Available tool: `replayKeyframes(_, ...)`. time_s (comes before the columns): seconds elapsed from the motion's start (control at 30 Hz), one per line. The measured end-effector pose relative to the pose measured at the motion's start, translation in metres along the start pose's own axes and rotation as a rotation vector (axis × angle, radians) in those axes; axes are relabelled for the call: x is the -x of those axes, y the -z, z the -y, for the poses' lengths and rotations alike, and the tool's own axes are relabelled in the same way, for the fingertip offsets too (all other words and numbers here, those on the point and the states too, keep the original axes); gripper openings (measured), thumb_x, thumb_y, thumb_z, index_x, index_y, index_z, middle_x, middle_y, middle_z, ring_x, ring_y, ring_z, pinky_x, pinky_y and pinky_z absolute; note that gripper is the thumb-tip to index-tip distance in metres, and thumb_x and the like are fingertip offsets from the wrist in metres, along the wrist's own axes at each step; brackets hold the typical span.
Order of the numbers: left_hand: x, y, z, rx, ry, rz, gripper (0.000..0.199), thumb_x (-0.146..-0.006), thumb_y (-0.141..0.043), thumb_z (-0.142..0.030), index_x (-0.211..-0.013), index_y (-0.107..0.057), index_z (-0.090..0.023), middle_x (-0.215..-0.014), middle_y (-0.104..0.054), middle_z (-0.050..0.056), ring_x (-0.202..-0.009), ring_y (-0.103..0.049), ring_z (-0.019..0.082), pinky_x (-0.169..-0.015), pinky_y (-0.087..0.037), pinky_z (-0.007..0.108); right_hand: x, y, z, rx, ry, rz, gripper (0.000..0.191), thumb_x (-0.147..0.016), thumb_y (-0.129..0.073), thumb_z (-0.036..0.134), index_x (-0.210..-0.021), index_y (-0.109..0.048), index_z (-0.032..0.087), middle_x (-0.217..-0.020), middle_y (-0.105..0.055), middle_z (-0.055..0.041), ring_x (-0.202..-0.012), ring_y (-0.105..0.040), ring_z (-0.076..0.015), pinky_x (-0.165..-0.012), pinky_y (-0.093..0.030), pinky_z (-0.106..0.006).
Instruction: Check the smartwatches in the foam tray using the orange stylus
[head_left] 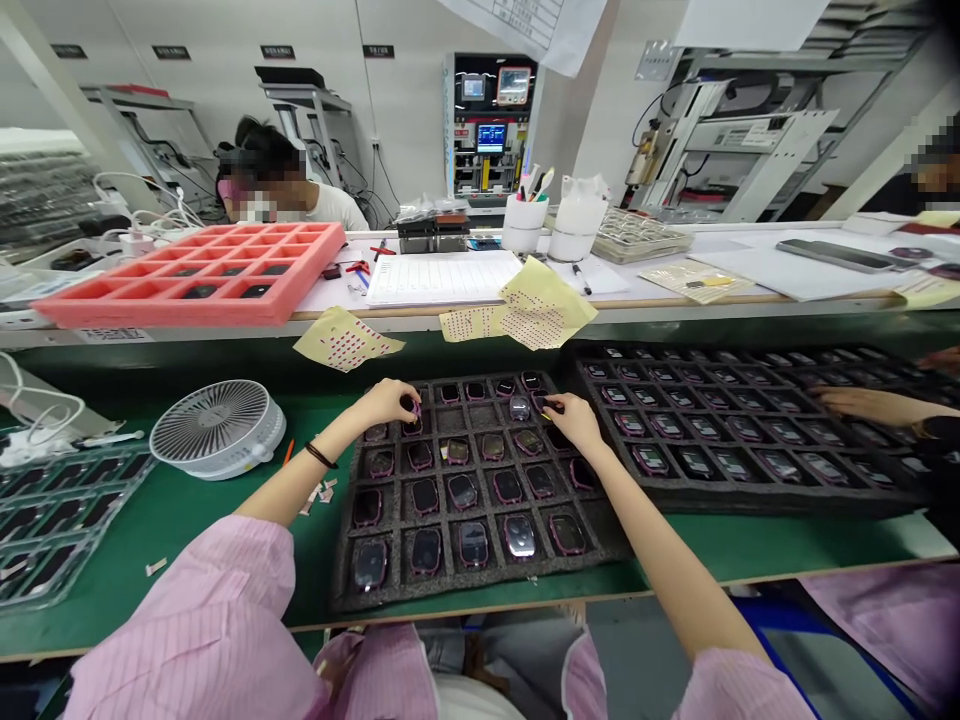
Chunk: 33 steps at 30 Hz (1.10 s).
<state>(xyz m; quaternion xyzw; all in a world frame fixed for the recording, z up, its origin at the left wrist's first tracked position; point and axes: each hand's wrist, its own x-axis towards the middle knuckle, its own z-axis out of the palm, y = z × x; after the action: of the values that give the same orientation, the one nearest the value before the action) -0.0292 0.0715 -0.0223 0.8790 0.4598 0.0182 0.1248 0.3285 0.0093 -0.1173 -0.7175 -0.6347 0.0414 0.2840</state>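
A black foam tray [469,588] lies in front of me, its square pockets holding several smartwatch bodies [472,545] with dark screens and purple rims. My left hand [388,402] is closed at the tray's far left, thumb and fingers pinching a purple-rimmed watch body [414,424] at its pocket. At the far right of the same tray, my right hand [574,422] has its fingertips pinched together beside a watch body with a clear cover [519,407]. Something small and dark, with a yellow bit near it, shows at those fingertips; its kind cannot be made out.
A second black foam tray [679,497] of watch bodies adjoins on the right, where a co-worker's hand [862,403] reaches over it. A white fan [217,428] and a clear blister tray [64,530] stand left. A shelf behind carries a pink foam tray [300,300] and yellow sticker sheets [547,305].
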Motion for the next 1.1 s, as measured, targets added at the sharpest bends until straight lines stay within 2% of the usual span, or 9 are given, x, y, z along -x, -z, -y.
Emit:
replayKeyframes(0.17,0.002,-0.01,-0.005,-0.032,0.006,0.057,0.031,-0.067,-0.07,-0.017,-0.098,-0.074,-0.019,-0.098,-0.075,0.003,-0.089,-0.068,0.02,-0.08,-0.048,0.022,0.004,0.005,0.024,-0.005,0.103,-0.019,0.029,-0.085,-0.055,0.019,-0.109,-0.069,0.011,-0.107,-0.068,-0.0159,-0.1,-0.065,-0.0276,-0.09,-0.049,-0.04)
replayKeyframes(0.3,0.0,-0.019,-0.008,-0.064,-0.008,0.093,0.034,-0.067,-0.069,-0.016,-0.1,-0.074,-0.019,-0.103,-0.074,0.005,-0.095,-0.068,0.022,-0.085,-0.048,0.024,0.008,0.006,0.051,-0.041,0.231,0.007,0.029,-0.087,-0.052,0.021,-0.11,-0.068,0.014,-0.106,-0.069,-0.0123,-0.1,-0.064,-0.0253,-0.091,-0.048,-0.037)
replayKeyframes(0.53,-0.007,-0.031,-0.006,-0.128,0.002,0.137,0.042,-0.063,-0.07,-0.012,-0.104,-0.072,-0.018,-0.103,-0.073,0.008,-0.097,-0.067,0.026,-0.082,-0.049,0.027,0.017,-0.015,0.091,-0.092,0.367,0.106,0.025,-0.088,-0.053,0.019,-0.107,-0.069,0.018,-0.102,-0.07,-0.0094,-0.096,-0.065,-0.0233,-0.087,-0.049,-0.036)
replayKeyframes(0.63,-0.009,-0.027,-0.004,-0.135,-0.018,0.133,0.041,-0.062,-0.074,-0.017,-0.104,-0.073,-0.018,-0.102,-0.074,0.008,-0.098,-0.066,0.026,-0.085,-0.047,0.027,0.026,-0.025,0.107,-0.113,0.426,0.169,0.024,-0.088,-0.053,0.018,-0.106,-0.069,0.018,-0.104,-0.071,-0.0094,-0.098,-0.065,-0.023,-0.087,-0.048,-0.036)
replayKeyframes(0.77,0.0,-0.005,0.012,-0.108,-0.046,0.087,0.043,-0.065,-0.076,-0.033,-0.106,-0.071,-0.021,-0.103,-0.073,0.004,-0.096,-0.066,0.022,-0.083,-0.046,0.023,0.036,-0.029,0.12,-0.131,0.488,0.224,0.024,-0.088,-0.053,0.018,-0.107,-0.069,0.018,-0.104,-0.071,-0.0099,-0.1,-0.065,-0.0234,-0.088,-0.048,-0.037)
replayKeyframes(0.87,0.013,0.005,0.029,-0.128,0.022,0.061,0.044,-0.063,-0.077,-0.035,-0.104,-0.071,-0.021,-0.098,-0.073,0.004,-0.092,-0.066,0.022,-0.078,-0.046,0.023,0.039,-0.031,0.123,-0.144,0.502,0.243,0.023,-0.088,-0.053,0.017,-0.105,-0.069,0.018,-0.102,-0.071,-0.0098,-0.097,-0.066,-0.0221,-0.089,-0.048,-0.037)
replayKeyframes(0.97,0.025,0.0,0.039,-0.152,0.094,0.122,0.041,-0.057,-0.077,-0.025,-0.098,-0.072,-0.02,-0.09,-0.073,0.004,-0.088,-0.065,0.023,-0.073,-0.045,0.022,0.04,-0.034,0.128,-0.159,0.506,0.26,0.021,-0.088,-0.053,0.016,-0.1,-0.07,0.017,-0.1,-0.071,-0.0099,-0.096,-0.066,-0.0222,-0.09,-0.048,-0.037)
replayKeyframes(1.1,0.033,-0.007,0.044,-0.118,0.078,0.178,0.04,-0.063,-0.069,-0.02,-0.103,-0.07,-0.021,-0.088,-0.072,0.002,-0.08,-0.065,0.019,-0.065,-0.044,0.021,0.044,-0.036,0.141,-0.193,0.52,0.282,0.019,-0.087,-0.055,0.016,-0.097,-0.071,0.016,-0.099,-0.072,-0.0104,-0.095,-0.066,-0.023,-0.088,-0.049,-0.037)
